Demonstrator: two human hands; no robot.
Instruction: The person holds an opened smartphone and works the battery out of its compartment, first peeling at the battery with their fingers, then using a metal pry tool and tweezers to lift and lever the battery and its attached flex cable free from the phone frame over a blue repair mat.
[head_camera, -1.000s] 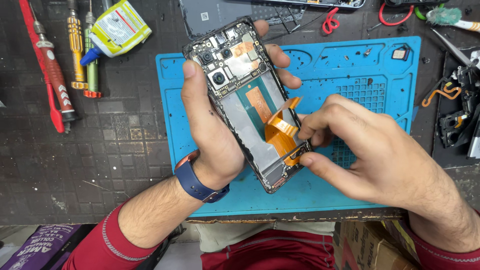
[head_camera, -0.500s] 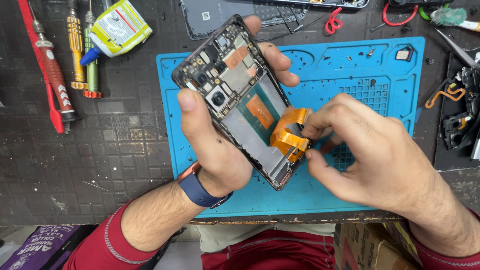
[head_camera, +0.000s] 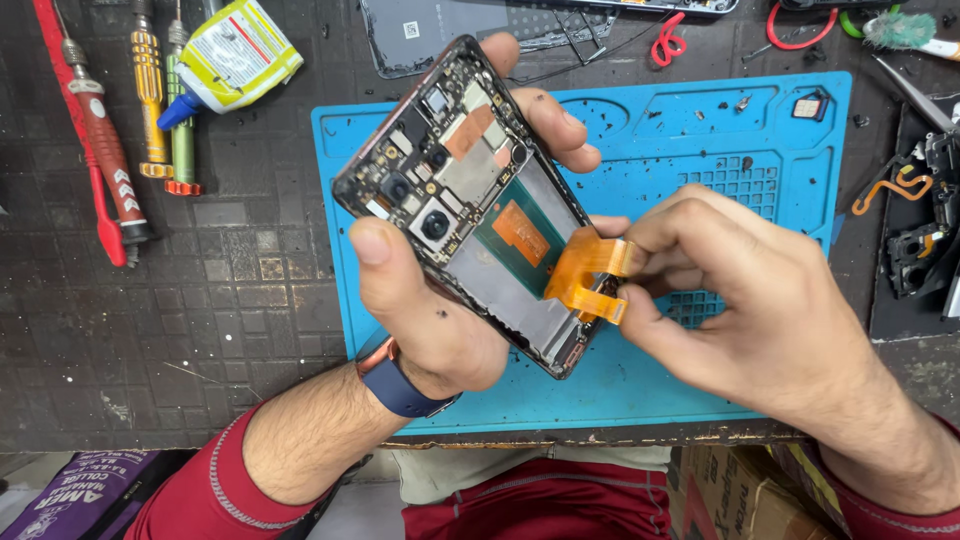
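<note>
Holding the opened phone (head_camera: 470, 200) clamped in my left hand (head_camera: 430, 300), back cover off and boards bare. My right hand (head_camera: 740, 300) fingertips (head_camera: 628, 300) pinch the orange flex cable (head_camera: 585, 275), lifted off the frame near its lower end; judging it partly freed, its root apparently attached, above the blue mat (head_camera: 700, 140)

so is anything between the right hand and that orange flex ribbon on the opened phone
Nothing visible. The right hand already pinches the orange flex ribbon between thumb and fingers, at the lower edge of the opened black phone frame, which the left hand holds above the blue silicone mat.
</note>
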